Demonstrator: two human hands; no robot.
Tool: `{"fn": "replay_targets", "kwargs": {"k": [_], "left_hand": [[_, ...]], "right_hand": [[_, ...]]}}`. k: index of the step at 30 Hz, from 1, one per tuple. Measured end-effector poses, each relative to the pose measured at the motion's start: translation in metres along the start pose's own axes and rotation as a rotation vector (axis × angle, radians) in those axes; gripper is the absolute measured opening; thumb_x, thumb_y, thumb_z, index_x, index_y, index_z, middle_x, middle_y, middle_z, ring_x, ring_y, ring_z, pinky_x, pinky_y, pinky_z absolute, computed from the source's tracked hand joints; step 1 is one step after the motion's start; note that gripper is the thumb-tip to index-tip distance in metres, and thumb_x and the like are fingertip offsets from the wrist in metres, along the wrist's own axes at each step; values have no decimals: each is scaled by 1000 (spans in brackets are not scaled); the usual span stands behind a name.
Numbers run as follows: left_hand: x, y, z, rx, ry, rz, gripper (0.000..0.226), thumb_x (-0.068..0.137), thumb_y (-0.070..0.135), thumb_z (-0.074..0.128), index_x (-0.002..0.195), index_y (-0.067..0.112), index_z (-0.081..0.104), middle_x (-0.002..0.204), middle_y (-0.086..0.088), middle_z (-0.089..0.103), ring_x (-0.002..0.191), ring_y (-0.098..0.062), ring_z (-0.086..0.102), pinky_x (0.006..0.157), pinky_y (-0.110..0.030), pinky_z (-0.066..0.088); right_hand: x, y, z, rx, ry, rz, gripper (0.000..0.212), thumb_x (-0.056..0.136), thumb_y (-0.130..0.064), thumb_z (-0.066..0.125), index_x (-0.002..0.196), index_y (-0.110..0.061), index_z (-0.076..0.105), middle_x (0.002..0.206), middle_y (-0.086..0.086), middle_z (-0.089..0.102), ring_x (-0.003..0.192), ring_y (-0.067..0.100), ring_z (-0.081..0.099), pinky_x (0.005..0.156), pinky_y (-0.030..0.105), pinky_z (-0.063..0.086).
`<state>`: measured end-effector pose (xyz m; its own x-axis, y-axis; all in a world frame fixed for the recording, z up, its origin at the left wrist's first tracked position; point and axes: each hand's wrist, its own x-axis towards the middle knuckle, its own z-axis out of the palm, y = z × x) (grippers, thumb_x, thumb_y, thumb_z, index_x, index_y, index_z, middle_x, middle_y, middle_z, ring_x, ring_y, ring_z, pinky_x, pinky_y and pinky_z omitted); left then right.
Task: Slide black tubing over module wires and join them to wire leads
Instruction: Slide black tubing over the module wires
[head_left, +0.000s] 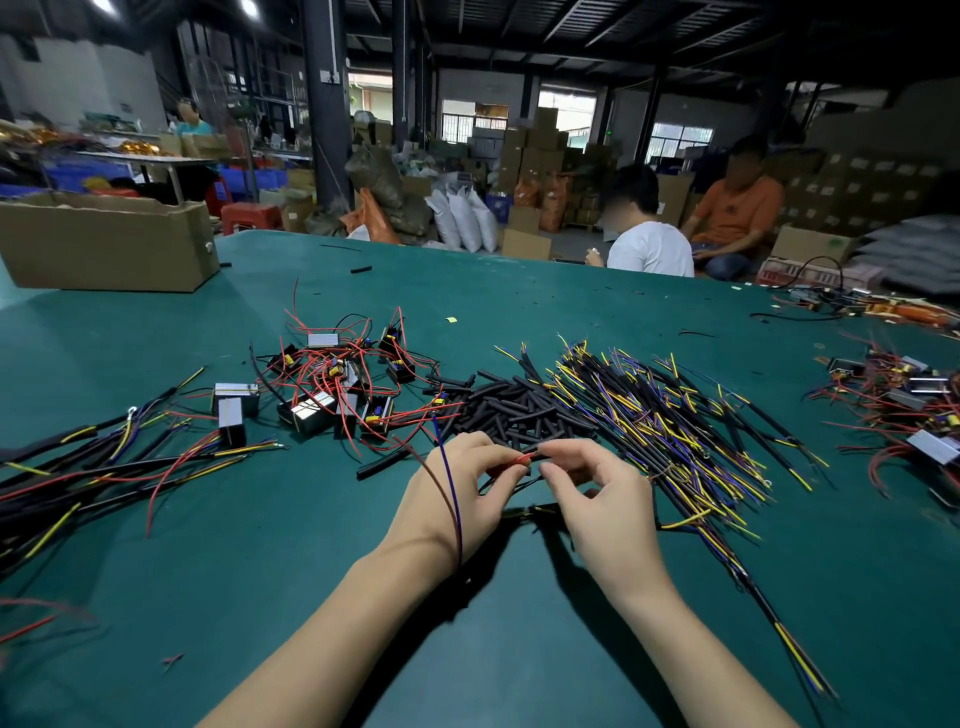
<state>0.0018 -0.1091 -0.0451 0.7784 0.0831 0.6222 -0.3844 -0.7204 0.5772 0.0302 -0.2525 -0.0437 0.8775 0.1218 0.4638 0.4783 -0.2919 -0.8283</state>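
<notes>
A red module wire (511, 464) is pinched by the left hand (457, 499), its tip pointing sideways toward the right hand (597, 499). There a short black tubing piece (537, 456) is pinched, apparently aligned end to end.

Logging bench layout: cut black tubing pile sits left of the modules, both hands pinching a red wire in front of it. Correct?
Not quite. In the head view the black tubing pile lies right of the modules, between them and the wire leads. The left hand and right hand do pinch the red wire in front of it.
</notes>
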Motion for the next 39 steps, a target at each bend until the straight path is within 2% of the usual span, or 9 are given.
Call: {"fn": "replay_targets", "kwargs": {"k": [4,7,10,16,24,28,32,36,39], "left_hand": [[-1,-1,0,-17,-18,5,12,86,13,68,95,12,76,82,-2,68,78,-17,63,72,-29,48],[-1,0,0,-22,-42,20,12,86,13,69,96,13,75,84,0,69,79,-13,63,74,-26,49],[0,1,-2,-50,-42,46,10,83,13,71,93,15,74,82,3,70,74,-10,62,73,-25,50],[-2,2,-2,11,-33,20,10,87,22,67,91,20,75,81,5,71,75,-16,64,69,-38,52],[-1,5,-3,90,-103,-84,10,88,33,64,88,28,73,57,10,53,58,-14,47,60,-29,45],[-2,4,-4,134,-118,-111,11,88,37,62,89,33,72,51,14,46,60,-15,51,58,-25,40],[-1,2,-4,238,-156,-116,16,90,43,56,97,37,69,78,7,68,84,-18,63,68,-26,44],[0,2,-1,302,-142,-171,19,91,47,51,101,40,66,87,5,70,90,-20,64,70,-28,44],[1,2,2,321,-116,-222,20,91,47,49,102,40,65,89,3,70,92,-22,64,69,-27,41]], "right_hand": [[-4,1,1,-248,-2,-204,22,84,-9,69,101,-24,70,87,-13,64,77,9,59,63,26,47],[-5,1,-1,-309,20,-297,11,85,-10,69,94,-16,71,88,-7,65,83,13,62,70,36,52],[-6,0,-2,-354,40,-289,2,86,-13,69,86,-16,69,85,-9,64,85,13,61,67,33,49],[-4,3,0,-348,52,-191,8,88,-19,67,80,-21,66,82,-13,63,77,8,58,60,33,45],[5,9,-8,-245,-110,-39,16,85,-23,69,73,-33,68,77,-16,68,59,-2,52,58,26,36],[5,7,-9,-247,-116,-25,25,84,-23,71,66,-38,64,72,-18,66,53,1,50,55,22,35],[6,6,-8,-256,-135,26,22,83,-22,71,66,-35,65,72,-13,68,70,12,61,73,36,49],[5,6,-4,-307,-102,25,27,83,-25,70,62,-38,61,68,-19,65,63,-3,55,66,32,44],[6,4,4,-323,-79,37,24,85,-24,68,65,-36,61,70,-20,64,71,1,58,73,35,48]]}}
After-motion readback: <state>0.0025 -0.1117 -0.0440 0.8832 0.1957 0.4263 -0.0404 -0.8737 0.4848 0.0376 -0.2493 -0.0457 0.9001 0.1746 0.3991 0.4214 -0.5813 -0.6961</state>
